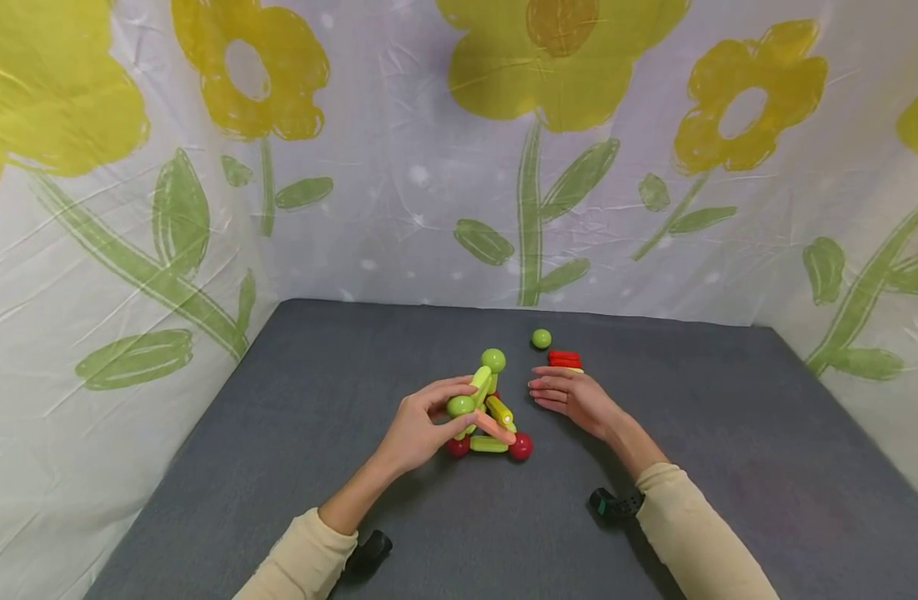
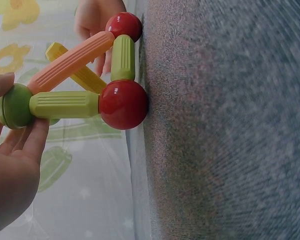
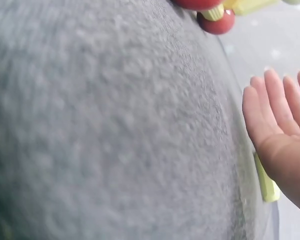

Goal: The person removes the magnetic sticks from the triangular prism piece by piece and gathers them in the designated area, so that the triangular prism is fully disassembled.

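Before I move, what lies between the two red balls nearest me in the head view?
A light green rod spans from the left red ball to the right one; the head and left wrist views both show it.

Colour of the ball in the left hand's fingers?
Green. The ball pinched by the left hand shows best in the left wrist view.

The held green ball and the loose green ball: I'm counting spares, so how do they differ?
The held green ball is pinched in the left hand; the loose green ball lies untouched. The held one meets an orange rod; the loose one does not. Both are round.
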The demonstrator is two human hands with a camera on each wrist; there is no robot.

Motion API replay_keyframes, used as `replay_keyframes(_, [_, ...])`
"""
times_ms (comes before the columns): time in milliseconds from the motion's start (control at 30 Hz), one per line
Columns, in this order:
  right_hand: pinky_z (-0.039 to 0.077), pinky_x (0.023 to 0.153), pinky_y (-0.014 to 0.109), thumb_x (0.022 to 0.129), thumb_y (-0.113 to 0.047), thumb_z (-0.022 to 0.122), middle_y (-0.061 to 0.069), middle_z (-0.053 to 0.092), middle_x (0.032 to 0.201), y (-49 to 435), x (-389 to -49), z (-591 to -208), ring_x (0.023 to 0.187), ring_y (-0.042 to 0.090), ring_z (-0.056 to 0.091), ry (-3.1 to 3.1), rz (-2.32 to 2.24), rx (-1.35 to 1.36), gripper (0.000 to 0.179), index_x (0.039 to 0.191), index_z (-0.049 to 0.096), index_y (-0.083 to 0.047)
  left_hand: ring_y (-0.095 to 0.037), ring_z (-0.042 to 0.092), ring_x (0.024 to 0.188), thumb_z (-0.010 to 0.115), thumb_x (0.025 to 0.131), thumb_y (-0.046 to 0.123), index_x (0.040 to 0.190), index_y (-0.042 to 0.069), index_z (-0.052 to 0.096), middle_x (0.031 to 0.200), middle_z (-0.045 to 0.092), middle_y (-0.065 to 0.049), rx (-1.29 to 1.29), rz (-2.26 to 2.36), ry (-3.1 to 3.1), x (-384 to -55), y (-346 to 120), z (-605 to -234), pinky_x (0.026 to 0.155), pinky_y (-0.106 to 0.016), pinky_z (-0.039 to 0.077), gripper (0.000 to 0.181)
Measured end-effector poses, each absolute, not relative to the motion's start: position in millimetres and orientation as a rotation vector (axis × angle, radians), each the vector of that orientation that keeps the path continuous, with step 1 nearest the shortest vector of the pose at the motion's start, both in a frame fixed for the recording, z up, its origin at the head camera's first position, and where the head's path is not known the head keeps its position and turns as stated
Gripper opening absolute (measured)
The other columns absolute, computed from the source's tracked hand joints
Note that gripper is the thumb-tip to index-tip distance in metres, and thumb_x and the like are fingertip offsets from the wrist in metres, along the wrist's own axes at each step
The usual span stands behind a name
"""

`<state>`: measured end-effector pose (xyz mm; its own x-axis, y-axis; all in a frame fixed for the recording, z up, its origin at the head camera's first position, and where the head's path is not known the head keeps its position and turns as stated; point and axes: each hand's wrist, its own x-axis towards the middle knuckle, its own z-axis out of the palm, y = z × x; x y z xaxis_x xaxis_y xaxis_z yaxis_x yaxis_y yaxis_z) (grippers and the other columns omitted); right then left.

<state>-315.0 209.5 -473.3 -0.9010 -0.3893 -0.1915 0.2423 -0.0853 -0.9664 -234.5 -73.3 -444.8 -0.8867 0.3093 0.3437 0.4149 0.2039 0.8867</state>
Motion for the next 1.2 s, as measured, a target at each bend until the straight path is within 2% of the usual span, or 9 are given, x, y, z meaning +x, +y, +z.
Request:
replay_keyframes(133, [0.041, 0.1, 0.035, 0.1, -0.005, 0.046, 0.02, 0.052, 0.131, 205, -312, -474, 0.116, 0.022, 0.055, 1.828, -1.99, -0.267, 0.045, 0.141, 0.034, 0.009, -0.021, 0.054, 0.118, 0.075, 0.084, 0.013, 0.117, 0.006, 0.067, 0.132, 0.056, -0.005, -0.712, -1.784, -2.369, -235, -73, -445, 0.089, -0.028, 0.048, 0.035])
replay_keyframes(267, [0.04, 0.1, 0.037, 0.097, 0.0, 0.05, 0.018, 0.053, 0.132, 201, -308, -475, 0.119, 0.023, 0.053, 1.902, -1.937, -0.371, 0.046, 0.141, 0.037, 0.008, -0.021, 0.054, 0.117, 0.075, 0.084, 0.013, 0.117, 0.006, 0.067, 0.132, 0.056, -0.005, -0.721, -1.785, -2.363, -235, -73, -445, 0.088, -0.028, 0.049, 0.035])
replay_keyframes(467, [0.038, 0.102, 0.044, 0.096, 0.002, 0.052, 0.022, 0.051, 0.134, 195, -302, -473, 0.125, 0.036, 0.045, 1.959, -1.898, -0.497, 0.045, 0.138, 0.04, 0.008, -0.02, 0.054, 0.117, 0.074, 0.085, 0.013, 0.117, 0.006, 0.067, 0.132, 0.056, -0.004, -0.731, -1.788, -2.358, -235, -73, -445, 0.088, -0.028, 0.049, 0.034])
replay_keyframes(733, [0.045, 0.095, 0.036, 0.093, 0.001, 0.058, 0.025, 0.054, 0.128, 184, -293, -467, 0.12, 0.039, 0.049, 2.069, -1.813, -0.621, 0.037, 0.128, 0.051, 0.007, -0.022, 0.055, 0.116, 0.074, 0.085, 0.012, 0.118, 0.003, 0.066, 0.132, 0.055, -0.007, -0.773, -1.793, -2.32, -236, -74, -447, 0.088, -0.029, 0.05, 0.035])
replay_keyframes(967, [0.043, 0.098, 0.037, 0.092, 0.008, 0.054, 0.026, 0.053, 0.127, 177, -289, -463, 0.123, 0.04, 0.046, 2.029, -1.808, -0.747, 0.033, 0.125, 0.052, 0.009, -0.022, 0.055, 0.116, 0.073, 0.085, 0.011, 0.117, 0.001, 0.066, 0.132, 0.055, -0.008, -0.815, -1.809, -2.276, -236, -74, -448, 0.086, -0.028, 0.05, 0.034])
replay_keyframes(1200, [0.05, 0.088, 0.035, 0.091, 0.012, 0.052, 0.028, 0.056, 0.121, 172, -286, -464, 0.115, 0.037, 0.052, 1.999, -1.776, -0.906, 0.034, 0.125, 0.051, 0.01, -0.024, 0.055, 0.116, 0.072, 0.085, 0.009, 0.118, -0.001, 0.065, 0.132, 0.054, -0.012, -0.818, -1.8, -2.283, -236, -74, -448, 0.086, -0.032, 0.051, 0.035])
